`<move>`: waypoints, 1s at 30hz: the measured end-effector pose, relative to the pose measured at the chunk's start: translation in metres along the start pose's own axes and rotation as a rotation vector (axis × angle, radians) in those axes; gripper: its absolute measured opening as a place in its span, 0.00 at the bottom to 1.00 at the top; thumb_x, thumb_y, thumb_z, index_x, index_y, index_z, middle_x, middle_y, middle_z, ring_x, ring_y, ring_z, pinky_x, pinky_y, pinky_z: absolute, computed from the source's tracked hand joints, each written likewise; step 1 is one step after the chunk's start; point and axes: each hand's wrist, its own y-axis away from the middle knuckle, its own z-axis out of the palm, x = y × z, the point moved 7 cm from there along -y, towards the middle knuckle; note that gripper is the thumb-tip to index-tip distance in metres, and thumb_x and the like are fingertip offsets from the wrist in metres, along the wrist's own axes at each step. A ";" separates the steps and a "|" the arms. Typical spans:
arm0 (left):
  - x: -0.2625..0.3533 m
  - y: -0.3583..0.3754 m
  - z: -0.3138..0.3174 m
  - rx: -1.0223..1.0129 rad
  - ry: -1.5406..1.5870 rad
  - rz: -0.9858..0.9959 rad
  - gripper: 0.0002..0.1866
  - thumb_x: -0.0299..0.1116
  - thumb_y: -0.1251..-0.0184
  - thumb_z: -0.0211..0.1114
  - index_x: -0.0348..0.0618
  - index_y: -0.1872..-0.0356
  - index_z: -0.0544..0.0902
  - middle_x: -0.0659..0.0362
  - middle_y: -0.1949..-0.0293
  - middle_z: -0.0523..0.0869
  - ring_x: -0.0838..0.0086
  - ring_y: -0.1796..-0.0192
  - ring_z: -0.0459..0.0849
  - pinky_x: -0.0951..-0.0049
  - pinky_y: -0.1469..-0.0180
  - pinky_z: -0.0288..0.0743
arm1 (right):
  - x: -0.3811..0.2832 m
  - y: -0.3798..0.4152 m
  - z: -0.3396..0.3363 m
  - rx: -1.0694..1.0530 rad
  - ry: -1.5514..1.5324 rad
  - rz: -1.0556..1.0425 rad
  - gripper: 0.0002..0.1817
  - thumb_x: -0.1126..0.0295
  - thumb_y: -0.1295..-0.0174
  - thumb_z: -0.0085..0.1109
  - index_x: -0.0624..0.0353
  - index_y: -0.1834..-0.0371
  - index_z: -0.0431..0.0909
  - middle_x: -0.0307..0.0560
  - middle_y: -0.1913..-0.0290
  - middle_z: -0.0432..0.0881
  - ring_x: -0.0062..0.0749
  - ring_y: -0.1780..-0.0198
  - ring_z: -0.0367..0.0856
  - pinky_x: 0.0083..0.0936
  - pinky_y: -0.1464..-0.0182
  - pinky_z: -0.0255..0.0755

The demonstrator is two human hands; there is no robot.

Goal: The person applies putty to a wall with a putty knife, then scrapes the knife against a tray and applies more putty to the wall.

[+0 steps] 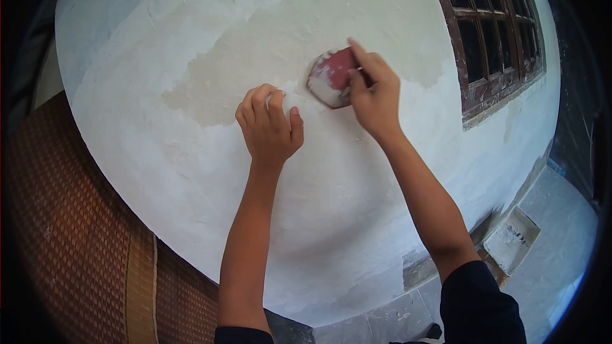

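Observation:
My right hand (376,92) grips a red putty scraper (336,73) smeared with whitish filler, its blade lying against the pale wall (255,210). The forefinger stretches along the scraper's upper edge while the thumb presses from below. To the left, my left hand (269,121) rests at the wall with bent fingers and the thumb held apart, holding nothing. Around both hands spreads a damp, beige-grey patch (242,57), bordered by whiter plaster.
A brown-framed window (472,44) with dark panes is set in the wall at upper right. Below right, a white, stained tray (512,241) stands near the wall's foot on grey floor tiles (554,216). Brown woven matting (70,216) covers the left side.

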 end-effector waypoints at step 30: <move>0.000 0.003 0.004 -0.022 0.023 0.012 0.20 0.40 0.33 0.55 0.42 0.44 0.71 0.54 0.45 0.75 0.56 0.40 0.70 0.54 0.39 0.59 | 0.047 0.019 -0.055 0.566 -0.013 0.327 0.26 0.83 0.45 0.53 0.63 0.40 0.80 0.51 0.65 0.81 0.33 0.62 0.81 0.26 0.57 0.75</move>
